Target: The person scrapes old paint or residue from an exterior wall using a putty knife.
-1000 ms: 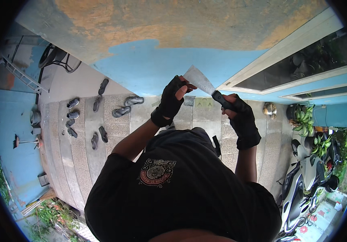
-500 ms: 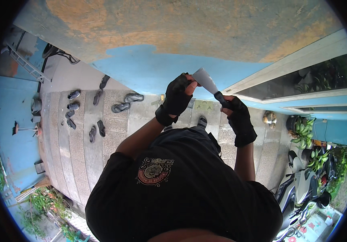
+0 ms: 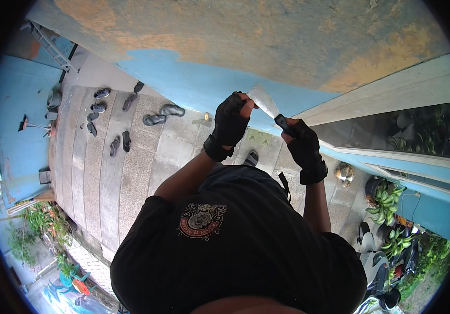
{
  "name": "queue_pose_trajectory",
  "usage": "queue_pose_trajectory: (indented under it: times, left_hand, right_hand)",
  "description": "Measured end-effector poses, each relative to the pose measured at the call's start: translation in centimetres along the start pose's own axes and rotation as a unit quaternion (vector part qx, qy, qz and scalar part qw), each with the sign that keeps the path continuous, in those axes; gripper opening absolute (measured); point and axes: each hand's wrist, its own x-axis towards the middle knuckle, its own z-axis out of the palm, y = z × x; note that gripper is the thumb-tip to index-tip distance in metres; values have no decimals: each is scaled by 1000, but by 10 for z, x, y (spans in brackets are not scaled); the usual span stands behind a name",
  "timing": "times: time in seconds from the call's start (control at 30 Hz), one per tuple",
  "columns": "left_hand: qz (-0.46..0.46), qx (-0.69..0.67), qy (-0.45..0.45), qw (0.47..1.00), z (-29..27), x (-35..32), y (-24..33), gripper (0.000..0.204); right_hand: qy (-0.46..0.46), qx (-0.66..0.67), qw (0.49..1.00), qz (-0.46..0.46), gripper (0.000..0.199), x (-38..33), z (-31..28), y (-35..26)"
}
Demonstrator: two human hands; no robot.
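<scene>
Raised higher, right hand point(image 3: 302, 148) grips scraper point(image 3: 265, 101); left hand point(image 3: 230, 124) pinches blade; sandals point(image 3: 163, 114) below.

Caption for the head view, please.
Gloved left hand and right hand hold a scraper against a blue wall.

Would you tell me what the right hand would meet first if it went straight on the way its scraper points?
Most likely the wall: the right hand aims the scraper up at it, blade tip near the blue band by the left hand. Depth is unclear.
</scene>
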Motion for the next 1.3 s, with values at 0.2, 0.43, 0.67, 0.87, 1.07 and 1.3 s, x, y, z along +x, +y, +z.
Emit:
queue_pose_trajectory:
  times: [0.2, 0.43, 0.67, 0.87, 1.07, 1.3]
  left_hand:
    - [-38, -29, 30, 998, 6, -4, 7, 10]
    - [-65, -57, 27, 996, -16, 11, 0, 16]
    - [-74, -138, 6, 988, -49, 31, -17, 20]
    - [-104, -144, 0, 984, -96, 43, -33, 21]
    - [-143, -153, 7, 978, -137, 51, -42, 25]
    - [-191, -179, -53, 964, -166, 54, -53, 31]
  right_hand:
    - [-37, 21, 999, -2, 44, 16, -8, 14]
    - [-91, 40, 995, 17, 39, 42, 6, 4]
    - [-123, 135, 983, 3, 45, 74, 36, -8]
    - [-144, 80, 986, -15, 43, 99, 66, -40]
    - [-134, 88, 987, -26, 42, 118, 109, -46]
    - [-148, 8, 988, -54, 43, 136, 129, -66]
